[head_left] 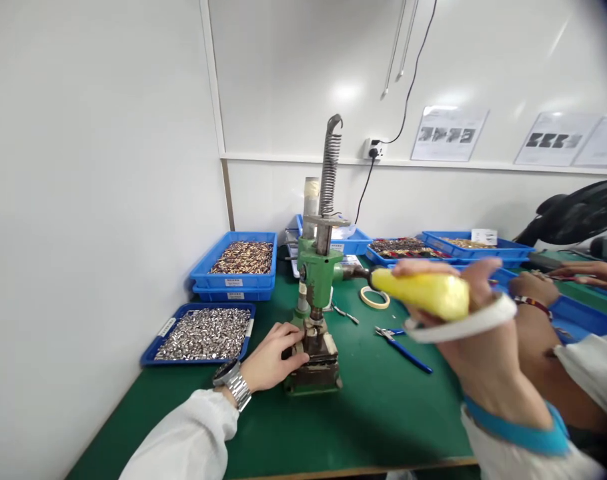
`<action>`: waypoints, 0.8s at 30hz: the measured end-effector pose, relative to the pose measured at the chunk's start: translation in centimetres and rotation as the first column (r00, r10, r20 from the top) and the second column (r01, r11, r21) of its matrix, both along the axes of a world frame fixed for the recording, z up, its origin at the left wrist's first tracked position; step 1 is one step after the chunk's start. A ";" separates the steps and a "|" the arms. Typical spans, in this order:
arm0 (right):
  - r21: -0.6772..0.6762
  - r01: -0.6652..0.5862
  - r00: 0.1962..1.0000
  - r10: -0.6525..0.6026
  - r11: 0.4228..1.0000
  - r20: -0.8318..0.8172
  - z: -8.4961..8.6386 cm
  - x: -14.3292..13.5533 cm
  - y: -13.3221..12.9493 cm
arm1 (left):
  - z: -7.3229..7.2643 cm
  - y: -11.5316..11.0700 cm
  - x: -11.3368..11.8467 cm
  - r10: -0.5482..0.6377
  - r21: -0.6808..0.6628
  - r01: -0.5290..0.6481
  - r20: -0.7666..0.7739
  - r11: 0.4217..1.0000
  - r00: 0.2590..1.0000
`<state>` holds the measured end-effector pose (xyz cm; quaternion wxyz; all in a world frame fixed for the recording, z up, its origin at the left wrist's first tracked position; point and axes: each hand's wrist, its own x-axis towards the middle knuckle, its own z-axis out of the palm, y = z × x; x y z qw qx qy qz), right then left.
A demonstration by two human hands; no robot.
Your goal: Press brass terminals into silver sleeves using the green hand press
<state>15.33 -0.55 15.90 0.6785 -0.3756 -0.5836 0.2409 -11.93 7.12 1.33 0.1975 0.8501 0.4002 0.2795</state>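
A green hand press (322, 273) with a tall spring on top stands on the green table in front of me. My left hand (277, 353), with a metal watch (233, 383) at its wrist, rests at the press's base block (319, 360). Its thumb and fingers bend around the left side of the fixture under the ram; whatever lies between the fingertips is hidden. On the right, my right hand (476, 333) is closed around the yellow-wrapped lever handle (423, 290) of the press, slightly blurred. A white band (463, 323) loops around this hand.
Left of the press are a blue tray (148, 357) of silver metal pieces and stacked blue trays (196, 273) of copper-coloured pieces. Blue-handled pliers (408, 353), a tape roll (375, 298) and a small tool (347, 315) lie right. A co-worker's arm (543, 340) is at far right.
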 end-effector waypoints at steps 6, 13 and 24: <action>-0.024 -0.098 0.979 0.092 0.995 -0.181 -7.0 -0.8 -3.0 | 0.0 0.1 0.0 -0.009 0.004 0.009 -0.018 1.000 1.000; -0.104 -0.130 0.984 0.116 0.986 -0.134 -10.5 -0.4 -2.7 | -0.2 -0.1 0.7 0.021 0.053 -0.021 -0.004 0.998 1.000; -0.031 0.133 0.987 -0.135 0.991 -0.091 -6.6 -2.2 -4.4 | -0.2 -0.5 0.9 0.038 0.094 -0.038 0.012 0.995 0.999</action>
